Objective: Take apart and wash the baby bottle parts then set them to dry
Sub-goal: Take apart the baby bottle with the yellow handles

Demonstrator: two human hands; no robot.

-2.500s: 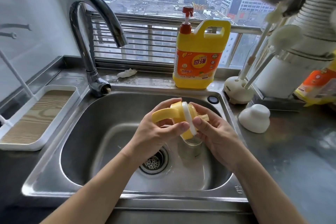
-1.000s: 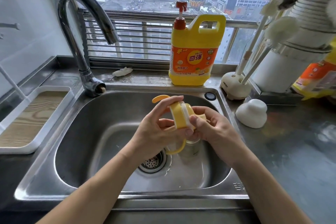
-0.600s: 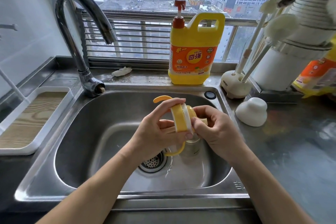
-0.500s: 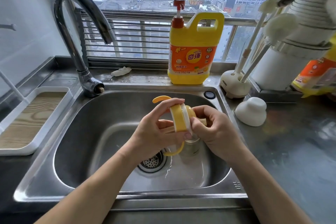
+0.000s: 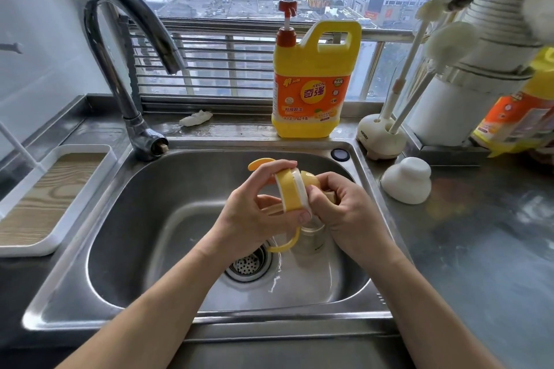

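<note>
1. My left hand (image 5: 254,219) grips the yellow collar (image 5: 289,190) above the sink (image 5: 120,219) drain.
2. My right hand (image 5: 344,213) pinches the nipple piece (image 5: 310,180); I'd best twist gently and pull straight.

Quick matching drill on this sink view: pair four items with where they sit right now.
Items:
1. detergent jug
2. white dome cap
3. clear bottle body
4. yellow collar

Places:
A. counter right of sink
B. held in both hands
C. ledge behind sink
D. inside the basin

Pairs: 1-C, 2-A, 3-D, 4-B
</note>
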